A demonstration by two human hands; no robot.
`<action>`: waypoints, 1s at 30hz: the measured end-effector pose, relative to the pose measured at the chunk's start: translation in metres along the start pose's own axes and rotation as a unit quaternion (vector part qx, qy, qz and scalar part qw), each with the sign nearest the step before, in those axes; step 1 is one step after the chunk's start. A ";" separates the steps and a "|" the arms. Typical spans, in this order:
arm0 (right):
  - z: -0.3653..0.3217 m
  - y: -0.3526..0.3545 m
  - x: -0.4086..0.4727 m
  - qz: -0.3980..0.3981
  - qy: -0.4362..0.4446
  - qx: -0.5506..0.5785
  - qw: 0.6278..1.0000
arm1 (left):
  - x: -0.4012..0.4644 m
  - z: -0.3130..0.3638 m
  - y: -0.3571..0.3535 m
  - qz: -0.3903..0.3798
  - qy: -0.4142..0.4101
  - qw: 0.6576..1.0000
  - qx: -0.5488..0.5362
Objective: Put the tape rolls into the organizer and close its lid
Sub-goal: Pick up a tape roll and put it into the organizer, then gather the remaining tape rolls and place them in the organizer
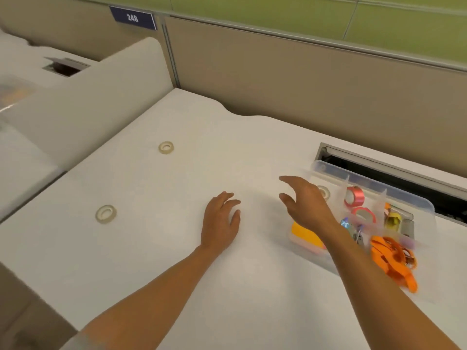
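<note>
A: Left of desk [156,248]: near tape roll [106,213], far tape roll [166,147], both flat, well apart.

B: Centre: left hand [220,224] palm-down, fingers loosely spread, empty. Right hand [307,204] spread, empty, above open organizer [419,202]; third tape roll [324,192] inside.

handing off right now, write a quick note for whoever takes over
Left hand: open, empty, low over the desk.
Right hand: open, empty, beside the organizer.
Tape: two cream rolls lie loose on the desk, a far roll and a near roll. One cream roll and pink rolls are already in the organizer.
Lid is open.
Left: put both loose rolls in, then close the lid.
</note>
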State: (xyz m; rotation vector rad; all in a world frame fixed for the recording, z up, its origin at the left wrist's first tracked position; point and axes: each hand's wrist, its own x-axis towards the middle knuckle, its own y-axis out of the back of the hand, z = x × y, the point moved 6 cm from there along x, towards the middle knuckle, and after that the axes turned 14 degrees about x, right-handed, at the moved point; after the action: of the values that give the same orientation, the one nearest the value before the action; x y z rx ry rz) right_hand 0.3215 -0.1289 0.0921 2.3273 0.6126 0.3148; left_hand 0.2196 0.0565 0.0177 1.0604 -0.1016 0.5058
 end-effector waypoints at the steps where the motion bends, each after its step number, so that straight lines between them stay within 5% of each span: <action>1: -0.006 -0.012 0.000 -0.009 0.003 0.018 1.000 | -0.002 -0.016 0.012 0.006 0.018 1.000 0.013; 7: -0.034 -0.081 0.012 -0.067 0.003 0.055 0.996 | -0.016 -0.112 0.089 0.051 0.123 0.983 0.125; 14: -0.071 -0.152 0.032 -0.096 -0.003 0.091 0.991 | -0.043 -0.228 0.140 0.012 0.269 0.940 0.212; 20: -0.105 -0.206 0.082 -0.091 -0.014 0.107 0.990 | -0.019 -0.262 0.149 -0.010 0.171 0.969 0.180; 30: -0.154 -0.263 0.178 -0.031 -0.045 0.137 0.989 | 0.035 -0.287 0.145 -0.013 0.131 0.990 0.046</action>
State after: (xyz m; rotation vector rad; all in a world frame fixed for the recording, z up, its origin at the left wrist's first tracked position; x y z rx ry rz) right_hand 0.3258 0.2187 0.0329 2.5608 0.7188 0.0999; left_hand 0.1405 0.3693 0.0036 1.0752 0.1679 0.6270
